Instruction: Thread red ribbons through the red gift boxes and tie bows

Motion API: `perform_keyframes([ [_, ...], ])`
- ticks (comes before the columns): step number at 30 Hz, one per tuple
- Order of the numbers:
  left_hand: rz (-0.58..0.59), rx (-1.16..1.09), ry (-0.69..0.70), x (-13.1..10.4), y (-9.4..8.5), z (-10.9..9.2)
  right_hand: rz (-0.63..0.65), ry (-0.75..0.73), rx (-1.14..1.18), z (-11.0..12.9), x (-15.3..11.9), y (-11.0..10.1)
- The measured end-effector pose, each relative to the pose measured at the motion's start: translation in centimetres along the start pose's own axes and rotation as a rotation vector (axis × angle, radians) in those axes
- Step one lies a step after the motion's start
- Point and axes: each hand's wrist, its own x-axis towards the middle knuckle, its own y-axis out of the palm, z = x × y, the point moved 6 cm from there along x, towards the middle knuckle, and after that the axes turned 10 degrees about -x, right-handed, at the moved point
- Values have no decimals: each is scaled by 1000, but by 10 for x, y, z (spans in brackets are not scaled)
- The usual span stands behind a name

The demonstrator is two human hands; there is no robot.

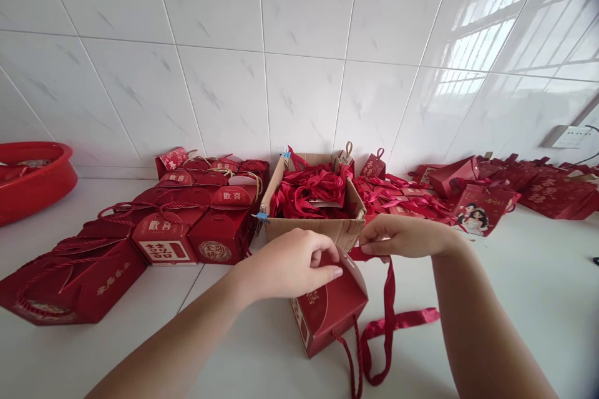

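Left hand (pixel 285 265) grips red gift box (pixel 327 312) top; right hand (pixel 397 235) pinches red ribbon (pixel 388 305); cardboard box (pixel 313 224) just behind.

One cardboard box (pixel 312 224), one red basin (pixel 32 177), two hands.
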Motion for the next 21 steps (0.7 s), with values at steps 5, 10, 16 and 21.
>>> perform_keyframes([
  [5, -32, -17, 33, 3, 3, 3, -13, -4, -6, -1, -1, -2],
  [10, -86, 27, 92, 3, 2, -2, 18, -4, -18, 1, 2, 2],
  [16, -116, 57, 118, 6, 5, -6, 24, 8, -37, 3, 6, 4],
  [21, -107, 24, 115, 7, 7, -6, 20, -19, -72, 9, 10, 6],
])
